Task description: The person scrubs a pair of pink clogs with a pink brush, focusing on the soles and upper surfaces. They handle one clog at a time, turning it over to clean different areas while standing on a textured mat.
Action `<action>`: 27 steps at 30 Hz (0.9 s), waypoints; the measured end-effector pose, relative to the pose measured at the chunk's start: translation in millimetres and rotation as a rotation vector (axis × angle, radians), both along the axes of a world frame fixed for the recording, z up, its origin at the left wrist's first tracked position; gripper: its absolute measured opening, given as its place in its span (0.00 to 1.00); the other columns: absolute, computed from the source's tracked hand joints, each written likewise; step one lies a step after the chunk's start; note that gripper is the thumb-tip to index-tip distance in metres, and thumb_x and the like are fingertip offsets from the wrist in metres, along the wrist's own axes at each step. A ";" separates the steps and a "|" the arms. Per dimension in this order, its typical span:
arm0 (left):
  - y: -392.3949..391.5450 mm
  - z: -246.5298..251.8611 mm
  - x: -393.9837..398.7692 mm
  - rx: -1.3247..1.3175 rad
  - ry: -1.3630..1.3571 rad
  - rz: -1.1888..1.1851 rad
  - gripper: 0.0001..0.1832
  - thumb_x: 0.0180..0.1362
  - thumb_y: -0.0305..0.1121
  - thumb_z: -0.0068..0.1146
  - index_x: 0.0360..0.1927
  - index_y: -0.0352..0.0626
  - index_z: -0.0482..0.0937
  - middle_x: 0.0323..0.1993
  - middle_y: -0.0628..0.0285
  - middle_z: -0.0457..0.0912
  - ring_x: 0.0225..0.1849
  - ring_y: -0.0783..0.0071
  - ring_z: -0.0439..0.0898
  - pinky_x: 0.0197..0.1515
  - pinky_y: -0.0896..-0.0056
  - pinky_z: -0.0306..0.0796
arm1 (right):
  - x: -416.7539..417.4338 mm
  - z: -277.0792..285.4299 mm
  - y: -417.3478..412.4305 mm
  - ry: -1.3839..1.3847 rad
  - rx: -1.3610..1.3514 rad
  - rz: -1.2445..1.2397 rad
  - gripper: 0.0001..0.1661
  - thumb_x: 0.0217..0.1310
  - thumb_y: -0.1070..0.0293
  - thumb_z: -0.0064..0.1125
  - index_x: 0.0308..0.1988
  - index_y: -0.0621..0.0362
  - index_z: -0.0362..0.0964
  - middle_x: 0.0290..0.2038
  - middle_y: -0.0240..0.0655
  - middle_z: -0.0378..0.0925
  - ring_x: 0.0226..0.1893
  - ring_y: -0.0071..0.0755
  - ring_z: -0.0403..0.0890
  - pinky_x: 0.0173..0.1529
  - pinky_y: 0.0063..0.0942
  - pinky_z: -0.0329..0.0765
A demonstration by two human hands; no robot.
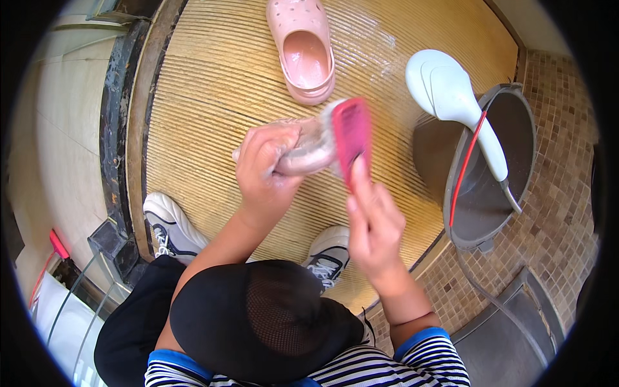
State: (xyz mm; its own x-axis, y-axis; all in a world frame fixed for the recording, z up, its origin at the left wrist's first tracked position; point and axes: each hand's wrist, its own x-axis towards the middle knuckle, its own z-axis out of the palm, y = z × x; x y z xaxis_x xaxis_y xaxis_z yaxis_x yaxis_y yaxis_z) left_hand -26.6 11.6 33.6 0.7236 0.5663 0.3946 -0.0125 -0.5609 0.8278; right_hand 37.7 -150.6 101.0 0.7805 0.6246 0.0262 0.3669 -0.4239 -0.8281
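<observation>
Ahead of my body, my left hand (pixel 271 157) grips a wet, soapy clog-type shoe (pixel 309 152), which is partly hidden by the fingers. My right hand (pixel 375 217) holds a scrub brush with a pink-red back (pixel 353 138). Its pale bristles press against the right end of the shoe, and the brush looks blurred. A pink perforated clog (pixel 309 53) lies beyond my hands on the ribbed yellowish floor (pixel 203 96); its opening faces up.
To the right, a grey bucket (pixel 524 145) carries a white shower head (pixel 442 87) across its rim, with a grey hose (pixel 503 305) below. Small brown tiles (pixel 556 140) border the floor on that side. A dark sill (pixel 121 130) runs along the left.
</observation>
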 end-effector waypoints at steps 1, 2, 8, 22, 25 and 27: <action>2.1 0.6 0.0 -0.020 0.009 -0.004 0.24 0.35 0.24 0.74 0.41 0.38 0.79 0.39 0.54 0.82 0.40 0.55 0.80 0.43 0.62 0.75 | -8.3 7.0 2.3 -0.013 0.011 0.043 0.30 0.60 0.76 0.59 0.63 0.50 0.72 0.24 0.34 0.64 0.15 0.30 0.66 0.19 0.30 0.68; 3.7 0.4 -0.5 -0.041 0.018 -0.009 0.24 0.37 0.25 0.73 0.41 0.37 0.79 0.39 0.53 0.82 0.40 0.55 0.80 0.43 0.62 0.74 | -16.2 19.8 4.3 -0.022 -0.025 0.120 0.31 0.58 0.75 0.61 0.62 0.49 0.73 0.23 0.33 0.62 0.14 0.30 0.66 0.18 0.30 0.67; 3.0 16.6 7.3 -0.043 0.116 -0.028 0.23 0.33 0.22 0.71 0.38 0.37 0.78 0.38 0.55 0.82 0.39 0.55 0.80 0.43 0.62 0.74 | -1.2 -6.3 3.7 -0.117 0.002 0.037 0.30 0.58 0.74 0.62 0.62 0.49 0.74 0.24 0.32 0.66 0.15 0.30 0.67 0.18 0.30 0.68; 9.1 6.6 -5.6 -0.057 0.023 -0.057 0.27 0.40 0.16 0.73 0.46 0.39 0.76 0.41 0.56 0.78 0.42 0.68 0.79 0.44 0.70 0.74 | 7.2 -18.0 -6.8 0.014 0.076 -0.016 0.32 0.56 0.75 0.64 0.62 0.49 0.74 0.25 0.32 0.66 0.15 0.28 0.66 0.18 0.29 0.68; 6.6 10.6 -3.1 -0.112 0.025 0.032 0.24 0.35 0.16 0.73 0.38 0.37 0.75 0.38 0.55 0.82 0.40 0.59 0.82 0.42 0.67 0.76 | -4.0 -6.8 -0.4 0.028 0.121 0.039 0.32 0.56 0.75 0.64 0.62 0.49 0.74 0.25 0.33 0.67 0.15 0.27 0.65 0.18 0.28 0.67; 7.7 10.9 -3.2 -0.201 0.070 0.061 0.24 0.35 0.16 0.73 0.38 0.37 0.75 0.38 0.55 0.82 0.40 0.60 0.82 0.42 0.68 0.76 | -15.6 13.3 0.6 0.061 0.028 0.136 0.32 0.56 0.75 0.65 0.62 0.49 0.73 0.25 0.33 0.67 0.15 0.27 0.65 0.18 0.28 0.67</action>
